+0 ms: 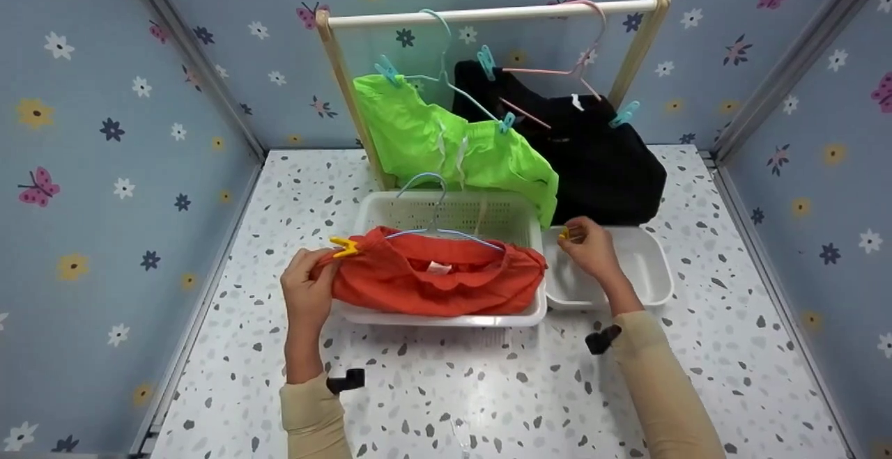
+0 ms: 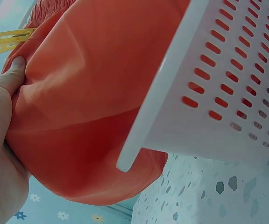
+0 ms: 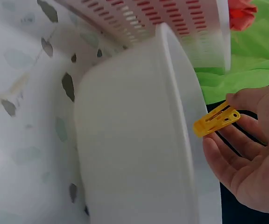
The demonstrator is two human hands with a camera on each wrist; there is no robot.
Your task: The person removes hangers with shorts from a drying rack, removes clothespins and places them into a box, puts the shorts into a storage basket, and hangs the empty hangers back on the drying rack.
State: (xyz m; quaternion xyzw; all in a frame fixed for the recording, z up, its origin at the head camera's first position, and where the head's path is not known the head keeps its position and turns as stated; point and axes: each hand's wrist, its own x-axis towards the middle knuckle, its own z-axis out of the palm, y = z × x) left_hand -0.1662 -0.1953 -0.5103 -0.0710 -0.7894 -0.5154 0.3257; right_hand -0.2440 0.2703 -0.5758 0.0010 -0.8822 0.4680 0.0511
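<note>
Red shorts (image 1: pixel 432 288) lie across the white perforated basket (image 1: pixel 446 320), with a light blue hanger (image 1: pixel 435 187) at their waistband. A yellow clothespin (image 1: pixel 343 247) sits at the left end of the waistband. My left hand (image 1: pixel 306 288) grips the red cloth just below that clothespin, thumb on top in the left wrist view. Over the smaller white tub (image 1: pixel 644 271), my right hand (image 1: pixel 591 250) pinches another yellow clothespin (image 3: pixel 216 119) between thumb and fingers. The right end of the waistband shows no clothespin.
Behind stands a wooden rack with a white rod (image 1: pixel 488 16). Bright green shorts (image 1: pixel 481 149) and a black garment (image 1: pixel 599 159) hang from it on hangers with blue clothespins (image 1: pixel 486 62). Flowered panels (image 1: pixel 104 166) enclose the speckled table (image 1: pixel 502 389).
</note>
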